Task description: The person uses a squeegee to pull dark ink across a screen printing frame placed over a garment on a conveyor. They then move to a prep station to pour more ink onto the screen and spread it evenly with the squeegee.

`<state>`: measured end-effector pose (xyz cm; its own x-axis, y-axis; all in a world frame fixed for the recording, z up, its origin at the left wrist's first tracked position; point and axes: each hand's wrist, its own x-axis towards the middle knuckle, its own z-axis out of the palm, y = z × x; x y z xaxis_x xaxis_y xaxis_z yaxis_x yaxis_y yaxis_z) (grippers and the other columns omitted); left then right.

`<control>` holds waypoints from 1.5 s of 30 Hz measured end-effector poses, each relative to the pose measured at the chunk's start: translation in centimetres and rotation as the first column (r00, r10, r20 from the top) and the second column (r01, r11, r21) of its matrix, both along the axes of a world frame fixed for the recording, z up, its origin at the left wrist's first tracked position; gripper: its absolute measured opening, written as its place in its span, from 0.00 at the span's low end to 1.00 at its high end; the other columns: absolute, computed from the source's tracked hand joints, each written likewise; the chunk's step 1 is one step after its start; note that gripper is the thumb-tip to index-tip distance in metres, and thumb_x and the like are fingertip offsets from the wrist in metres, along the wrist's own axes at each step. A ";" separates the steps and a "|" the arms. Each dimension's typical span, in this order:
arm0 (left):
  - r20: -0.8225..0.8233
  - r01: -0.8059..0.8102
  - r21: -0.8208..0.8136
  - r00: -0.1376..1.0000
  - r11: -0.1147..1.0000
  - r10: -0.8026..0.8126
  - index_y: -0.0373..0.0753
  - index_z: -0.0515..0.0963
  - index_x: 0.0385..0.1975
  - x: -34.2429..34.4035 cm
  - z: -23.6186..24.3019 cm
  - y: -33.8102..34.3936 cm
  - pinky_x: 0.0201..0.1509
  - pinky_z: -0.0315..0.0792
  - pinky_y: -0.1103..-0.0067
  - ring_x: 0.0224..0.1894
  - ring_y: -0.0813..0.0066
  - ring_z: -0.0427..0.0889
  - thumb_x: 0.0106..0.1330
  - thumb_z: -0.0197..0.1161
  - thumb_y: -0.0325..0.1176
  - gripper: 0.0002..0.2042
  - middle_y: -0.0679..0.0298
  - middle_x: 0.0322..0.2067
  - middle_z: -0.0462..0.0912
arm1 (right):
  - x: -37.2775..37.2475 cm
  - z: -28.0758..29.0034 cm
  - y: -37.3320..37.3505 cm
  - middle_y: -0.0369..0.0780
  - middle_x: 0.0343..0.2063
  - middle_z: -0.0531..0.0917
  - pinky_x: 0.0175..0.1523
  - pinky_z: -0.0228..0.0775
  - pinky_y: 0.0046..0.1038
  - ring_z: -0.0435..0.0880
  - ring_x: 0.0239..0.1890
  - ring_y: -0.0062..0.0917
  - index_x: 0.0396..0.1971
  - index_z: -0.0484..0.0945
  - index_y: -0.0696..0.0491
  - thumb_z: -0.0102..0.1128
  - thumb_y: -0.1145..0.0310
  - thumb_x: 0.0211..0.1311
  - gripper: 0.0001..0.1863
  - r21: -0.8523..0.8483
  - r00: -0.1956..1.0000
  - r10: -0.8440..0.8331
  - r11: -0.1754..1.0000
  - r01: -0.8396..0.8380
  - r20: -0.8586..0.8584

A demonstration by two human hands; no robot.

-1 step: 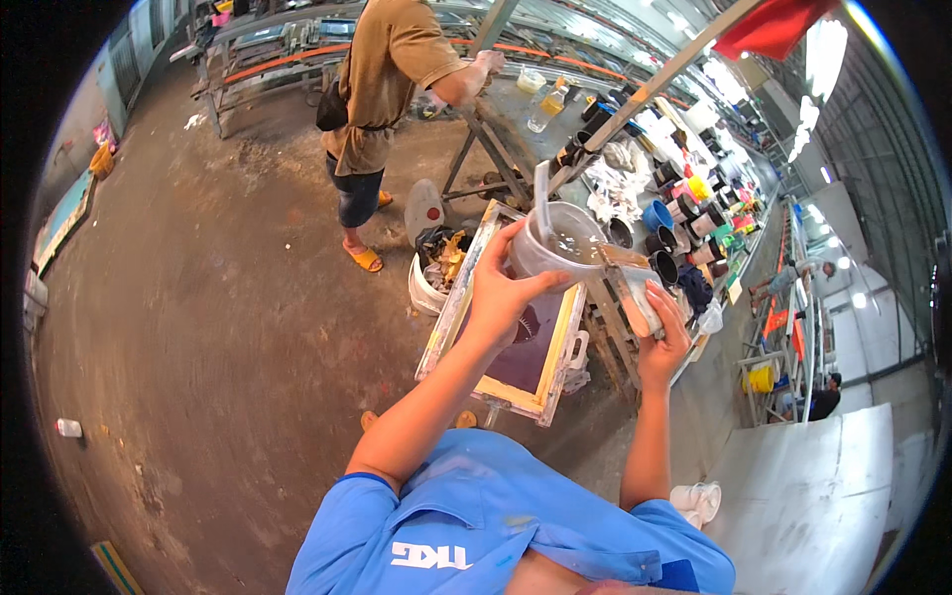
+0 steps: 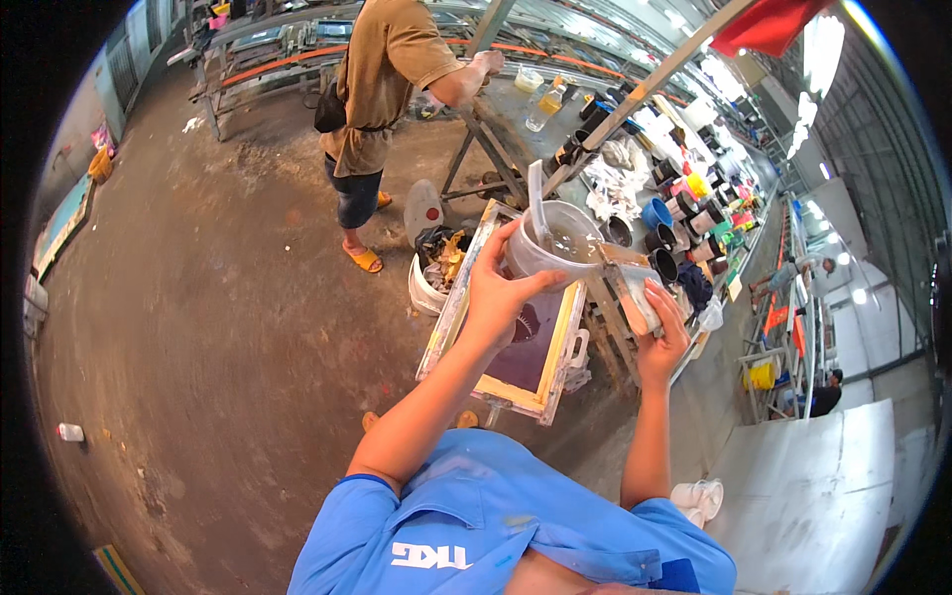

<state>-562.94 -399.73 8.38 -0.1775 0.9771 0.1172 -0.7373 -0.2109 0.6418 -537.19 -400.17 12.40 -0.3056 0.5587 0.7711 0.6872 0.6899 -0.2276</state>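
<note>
My left hand [image 2: 502, 290] is wrapped round a translucent plastic tub [image 2: 535, 260], thumb and fingers on opposite sides of its wall. A pale flat strip [image 2: 537, 200] stands up out of the tub, leaning on its far left rim. Some cloudy greyish stuff [image 2: 575, 248] shows inside. My right hand [image 2: 662, 335] grips a squeegee [image 2: 635, 297] with a wooden edge, its far end against or very near the tub's right rim. Below both hands sits a printing screen [image 2: 547, 395] with a yellow-taped border and a dark purple mesh.
A white bucket of rubbish [image 2: 424, 290] stands left of the screen. Beyond it a co-worker in a brown shirt [image 2: 385, 79] stands at a long table. Several pots [image 2: 659, 238], white rags [image 2: 615, 178] and a bottle of yellowish liquid [image 2: 544, 107] crowd the bench at the right.
The tub and the strip in it have shifted very slightly left. My grip on the tub and on the squeegee stays the same.
</note>
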 end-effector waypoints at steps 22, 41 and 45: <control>-0.164 0.093 -0.079 0.981 0.993 -0.105 0.36 0.60 0.69 -0.9 -8.1 -0.5 0.55 0.78 0.72 0.54 0.66 0.80 0.46 0.76 0.16 0.46 0.54 0.55 0.77 | -3.7 -3.4 -3.2 0.39 0.60 0.75 0.67 0.62 0.34 0.73 0.61 0.26 0.64 0.65 0.57 0.66 0.76 0.63 0.30 -0.269 0.296 -0.128 0.819 -0.506 -0.947; -0.208 -0.002 0.073 0.978 0.997 0.017 0.41 0.60 0.69 0.4 -3.3 1.7 0.60 0.76 0.73 0.59 0.66 0.77 0.49 0.73 0.15 0.44 0.59 0.57 0.73 | -1.4 -6.5 -4.6 0.39 0.52 0.82 0.62 0.68 0.27 0.79 0.54 0.22 0.56 0.73 0.59 0.67 0.75 0.63 0.22 -0.639 0.634 -0.336 0.692 -0.336 -0.697; -0.027 0.037 0.042 0.999 0.998 -0.035 0.41 0.57 0.69 1.6 -2.8 2.1 0.57 0.79 0.72 0.57 0.64 0.78 0.49 0.72 0.14 0.45 0.56 0.59 0.70 | 0.6 -7.9 -5.0 0.39 0.51 0.82 0.61 0.69 0.27 0.80 0.52 0.21 0.56 0.74 0.59 0.67 0.74 0.63 0.22 -0.725 0.651 -0.400 0.589 -0.356 -0.645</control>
<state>-561.39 -397.68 5.53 -0.1387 0.9768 0.1633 -0.7281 -0.2123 0.6518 -536.55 -405.20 4.49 0.1189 0.9926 -0.0226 0.0487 -0.0285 -0.9984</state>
